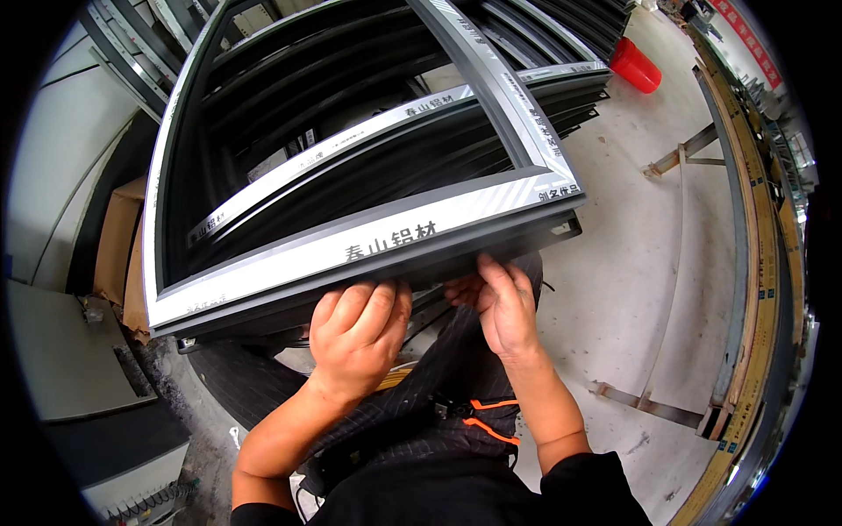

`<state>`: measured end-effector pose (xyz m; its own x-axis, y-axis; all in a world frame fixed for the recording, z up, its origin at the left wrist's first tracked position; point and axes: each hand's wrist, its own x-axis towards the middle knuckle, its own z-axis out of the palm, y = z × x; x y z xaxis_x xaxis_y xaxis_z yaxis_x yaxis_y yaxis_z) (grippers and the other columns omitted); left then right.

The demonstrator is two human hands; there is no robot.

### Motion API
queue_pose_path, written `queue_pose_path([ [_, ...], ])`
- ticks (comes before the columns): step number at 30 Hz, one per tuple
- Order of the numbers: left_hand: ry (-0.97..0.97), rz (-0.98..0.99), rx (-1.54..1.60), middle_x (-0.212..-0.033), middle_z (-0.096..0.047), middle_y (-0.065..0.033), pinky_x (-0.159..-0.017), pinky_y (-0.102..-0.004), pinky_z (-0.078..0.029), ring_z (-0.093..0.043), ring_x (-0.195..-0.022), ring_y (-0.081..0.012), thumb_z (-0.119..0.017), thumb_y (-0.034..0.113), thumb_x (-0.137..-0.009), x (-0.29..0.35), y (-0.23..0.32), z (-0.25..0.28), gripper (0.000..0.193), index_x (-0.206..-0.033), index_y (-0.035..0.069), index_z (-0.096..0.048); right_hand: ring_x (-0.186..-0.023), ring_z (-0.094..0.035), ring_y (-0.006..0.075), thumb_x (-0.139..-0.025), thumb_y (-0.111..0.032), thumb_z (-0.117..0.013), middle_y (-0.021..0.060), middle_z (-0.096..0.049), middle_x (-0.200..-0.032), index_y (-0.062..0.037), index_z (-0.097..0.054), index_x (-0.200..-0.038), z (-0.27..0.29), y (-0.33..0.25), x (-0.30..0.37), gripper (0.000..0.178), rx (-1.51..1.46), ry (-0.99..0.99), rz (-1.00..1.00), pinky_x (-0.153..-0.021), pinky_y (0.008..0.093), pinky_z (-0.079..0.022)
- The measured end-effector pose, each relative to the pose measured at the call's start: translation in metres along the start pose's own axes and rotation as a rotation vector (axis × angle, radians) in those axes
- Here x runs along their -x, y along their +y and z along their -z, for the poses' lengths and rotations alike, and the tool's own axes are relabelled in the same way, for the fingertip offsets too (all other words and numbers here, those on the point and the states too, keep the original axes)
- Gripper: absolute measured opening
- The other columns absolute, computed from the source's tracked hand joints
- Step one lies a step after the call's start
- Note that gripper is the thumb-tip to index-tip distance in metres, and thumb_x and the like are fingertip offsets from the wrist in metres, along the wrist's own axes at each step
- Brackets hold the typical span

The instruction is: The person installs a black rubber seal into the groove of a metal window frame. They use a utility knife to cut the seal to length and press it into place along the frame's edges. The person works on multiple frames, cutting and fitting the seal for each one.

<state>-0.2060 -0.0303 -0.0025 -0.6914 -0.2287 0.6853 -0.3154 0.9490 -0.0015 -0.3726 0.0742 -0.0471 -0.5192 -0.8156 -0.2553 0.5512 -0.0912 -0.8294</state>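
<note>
A dark metal window frame (342,250), its faces covered in printed white protective film, lies tilted before me with one crossbar. At its near edge, left of the middle, my left hand (360,333) is closed, knuckles up; the fingertips and anything in them are hidden. My right hand (504,311) is closed further right, its thumb against the dark lower edge and its fingers curled beneath. Whether a thin strip lies between those fingers I cannot make out. Both hands touch or nearly touch the frame's near side.
More film-covered frames (430,105) are stacked underneath and beyond. A red bucket (636,66) stands on the pale floor at the far right. Metal supports (662,408) and a long rack (754,263) run along the right. Cardboard (121,241) leans at the left, above a grey panel (66,351).
</note>
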Motion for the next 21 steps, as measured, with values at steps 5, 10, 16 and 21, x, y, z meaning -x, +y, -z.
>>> queue_pose_path([
  [5, -0.031, 0.007, -0.039, -0.090, -0.061, -0.0027, -0.065, -0.0310, -0.042, -0.058, -0.079, -0.0164, -0.070, 0.007, -0.068, -0.005, 0.005, 0.002, 0.017, -0.085, 0.004, -0.071, -0.077, -0.069, 0.0202, -0.101, -0.028, -0.057, 0.0144, -0.072, -0.090, 0.0025, -0.064, -0.106, 0.004, -0.001, 0.000, 0.032, -0.006, -0.035, 0.010, -0.070, 0.0307, -0.054],
  [10, -0.018, -0.034, -0.023, -0.088, -0.060, -0.0029, -0.065, -0.0306, -0.042, -0.058, -0.080, -0.0168, -0.070, 0.006, -0.067, -0.010, 0.010, -0.007, 0.016, -0.083, 0.003, -0.070, -0.077, -0.068, 0.0188, -0.101, -0.030, -0.057, 0.0130, -0.072, -0.089, 0.0011, -0.065, -0.106, 0.003, 0.001, 0.002, 0.032, 0.004, -0.019, 0.000, -0.070, 0.0306, -0.054],
  [16, 0.032, -0.031, -0.010, -0.088, -0.059, -0.0022, -0.066, -0.0302, -0.042, -0.059, -0.081, -0.0163, -0.070, 0.006, -0.067, -0.009, 0.013, -0.012, 0.016, -0.083, 0.003, -0.069, -0.078, -0.066, 0.0172, -0.098, -0.028, -0.063, 0.0094, -0.070, -0.091, 0.0005, -0.062, -0.109, -0.007, 0.006, 0.006, 0.030, 0.015, -0.004, 0.009, -0.072, 0.0303, -0.053],
  [21, 0.056, -0.014, -0.016, -0.092, -0.061, -0.0006, -0.068, -0.0302, -0.042, -0.059, -0.084, -0.0149, -0.069, 0.011, -0.070, -0.002, 0.008, -0.010, 0.020, -0.090, 0.006, -0.071, -0.079, -0.065, 0.0124, -0.094, -0.020, -0.068, 0.0050, -0.068, -0.090, -0.0018, -0.064, -0.106, -0.034, 0.017, 0.007, 0.022, 0.014, -0.030, 0.052, -0.069, 0.0269, -0.053],
])
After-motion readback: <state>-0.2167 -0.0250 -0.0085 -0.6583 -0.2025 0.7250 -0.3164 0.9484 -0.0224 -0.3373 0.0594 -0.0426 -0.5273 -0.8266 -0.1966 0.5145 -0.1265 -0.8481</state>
